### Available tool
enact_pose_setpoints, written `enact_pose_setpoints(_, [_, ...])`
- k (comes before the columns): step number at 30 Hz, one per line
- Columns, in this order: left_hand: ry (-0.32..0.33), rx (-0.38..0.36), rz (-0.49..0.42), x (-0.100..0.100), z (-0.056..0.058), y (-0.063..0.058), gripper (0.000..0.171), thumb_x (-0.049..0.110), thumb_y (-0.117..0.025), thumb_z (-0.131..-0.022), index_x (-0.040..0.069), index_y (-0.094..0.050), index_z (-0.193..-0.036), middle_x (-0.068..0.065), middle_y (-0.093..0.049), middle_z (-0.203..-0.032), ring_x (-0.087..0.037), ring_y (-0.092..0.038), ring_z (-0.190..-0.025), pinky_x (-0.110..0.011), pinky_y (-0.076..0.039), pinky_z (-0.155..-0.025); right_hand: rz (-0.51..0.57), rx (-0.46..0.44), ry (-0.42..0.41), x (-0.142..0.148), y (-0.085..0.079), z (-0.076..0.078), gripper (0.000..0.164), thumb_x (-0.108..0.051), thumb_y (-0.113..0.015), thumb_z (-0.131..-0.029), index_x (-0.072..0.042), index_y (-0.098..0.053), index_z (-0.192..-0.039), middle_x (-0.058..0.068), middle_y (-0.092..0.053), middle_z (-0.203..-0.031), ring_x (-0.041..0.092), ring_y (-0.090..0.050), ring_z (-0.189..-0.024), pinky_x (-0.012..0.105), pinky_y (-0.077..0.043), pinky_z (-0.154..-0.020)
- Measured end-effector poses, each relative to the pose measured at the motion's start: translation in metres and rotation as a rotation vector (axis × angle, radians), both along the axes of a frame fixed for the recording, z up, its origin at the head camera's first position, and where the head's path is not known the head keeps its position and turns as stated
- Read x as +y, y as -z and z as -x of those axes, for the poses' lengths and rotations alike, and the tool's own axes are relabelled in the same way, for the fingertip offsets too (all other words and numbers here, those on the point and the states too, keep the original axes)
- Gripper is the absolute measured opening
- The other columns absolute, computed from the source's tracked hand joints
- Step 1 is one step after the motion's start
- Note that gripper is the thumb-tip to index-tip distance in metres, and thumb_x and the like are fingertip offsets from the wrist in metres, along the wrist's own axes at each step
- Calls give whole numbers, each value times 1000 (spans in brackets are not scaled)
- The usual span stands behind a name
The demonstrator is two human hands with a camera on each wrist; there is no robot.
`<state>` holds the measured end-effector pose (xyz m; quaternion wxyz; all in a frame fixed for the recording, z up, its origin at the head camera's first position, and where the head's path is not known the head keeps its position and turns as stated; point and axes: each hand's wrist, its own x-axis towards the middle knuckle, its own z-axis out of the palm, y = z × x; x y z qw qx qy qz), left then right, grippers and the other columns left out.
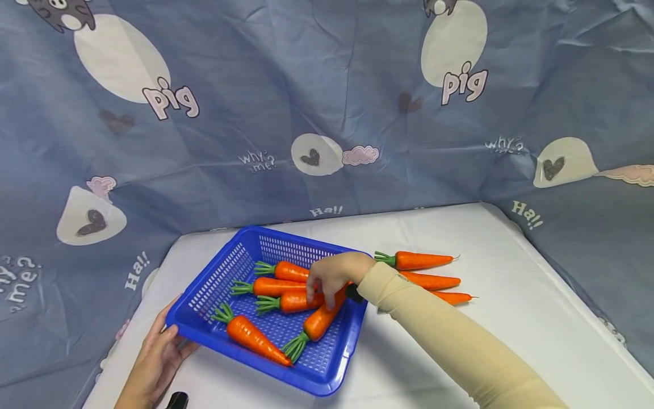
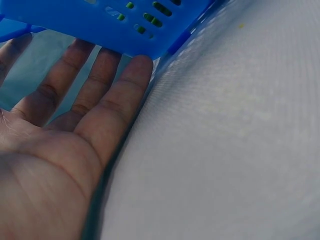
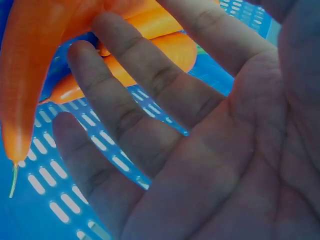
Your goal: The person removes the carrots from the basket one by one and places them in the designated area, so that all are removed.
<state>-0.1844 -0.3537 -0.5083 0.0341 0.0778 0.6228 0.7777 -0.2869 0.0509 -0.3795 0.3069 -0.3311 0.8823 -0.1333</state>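
Note:
A blue perforated plastic basket (image 1: 286, 383) stands at an angle on the white-covered table. My left hand (image 1: 158, 352) grips its left corner, thumb at the rim and other fingers lower against the side. In the left wrist view, the fingers (image 2: 125, 90) meet the blue wall (image 2: 85, 22). Several orange carrots with green stems lie inside the basket, including one at the front (image 1: 255, 336). My right hand (image 1: 332, 272) reaches down over a slanted carrot (image 1: 318, 324). The right wrist view shows its fingers (image 3: 135, 115) spread and fairly straight beside carrots (image 3: 25, 85), not wrapped around any.
On the table (image 1: 511, 295), right of the basket, lie three more carrots, among them the farthest one (image 1: 421, 260); the right forearm (image 1: 439, 329) partly covers the others. A blue printed cloth (image 1: 327, 102) hangs behind and around the table.

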Motion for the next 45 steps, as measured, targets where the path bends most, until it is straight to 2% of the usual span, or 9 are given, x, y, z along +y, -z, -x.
enact_pose_setpoints(3, [2, -5, -4, 0, 0, 0, 52, 14, -35, -116, 35, -41, -163, 15, -68, -141, -9, -72, -119, -35, -64, -91, -15, -26, 1, 0, 1, 1, 36, -2, -90, -82, -20, -84, -114, -2, -77, -108, 11, -62, -93, 27, -53, -93])
enact_pose_setpoints(6, [6, -10, -15, 0, -1, 0, 52, 13, -35, -116, 35, -42, -162, 16, -68, -141, -8, -72, -119, -35, -64, -91, -27, -48, -9, -1, 1, 1, 37, -2, -90, -81, -19, -84, -113, -3, -77, -103, 10, -62, -88, 24, -52, -89])
enact_pose_setpoints(17, [-2, -10, -5, 0, -2, -1, 52, 14, -36, -116, 35, -41, -163, 16, -68, -141, -9, -72, -119, -34, -64, -91, -163, -22, -64, -9, -4, -7, 40, -9, -92, -80, -26, -84, -116, -8, -71, -123, 12, -57, -109, 33, -51, -107])
enact_pose_setpoints(29, [-8, -4, 18, -1, -1, -1, 53, 13, -37, -116, 33, -37, -165, 18, -66, -142, -7, -71, -121, -34, -64, -91, -256, -4, -83, -13, -6, -12, 42, -13, -93, -80, -39, -84, -111, -11, -70, -127, 11, -56, -110, 35, -52, -105])
enact_pose_setpoints(32, [-8, -5, 22, -1, -1, -2, 53, 13, -37, -116, 33, -37, -165, 18, -67, -142, -7, -71, -120, -34, -64, -90, -270, 3, -88, -13, -7, -14, 38, -14, -93, -80, -39, -84, -108, -12, -70, -125, 10, -56, -108, 34, -52, -103])
enact_pose_setpoints(38, [-5, 2, 30, 1, -1, -3, 54, 13, -37, -116, 31, -35, -167, 18, -66, -142, -7, -71, -121, -33, -64, -91, -301, -2, -99, -12, -8, -15, 32, -13, -92, -80, -36, -83, -100, -12, -68, -110, 12, -57, -101, 31, -55, -91])
enact_pose_setpoints(45, [15, 18, 3, 0, -1, -2, 54, 11, -36, -116, 33, -38, -165, 17, -67, -142, -7, -71, -121, -33, -64, -91, -253, -24, -92, -11, -7, -16, 32, -9, -91, -83, -34, -81, -99, -9, -66, -103, 12, -58, -96, 28, -54, -87])
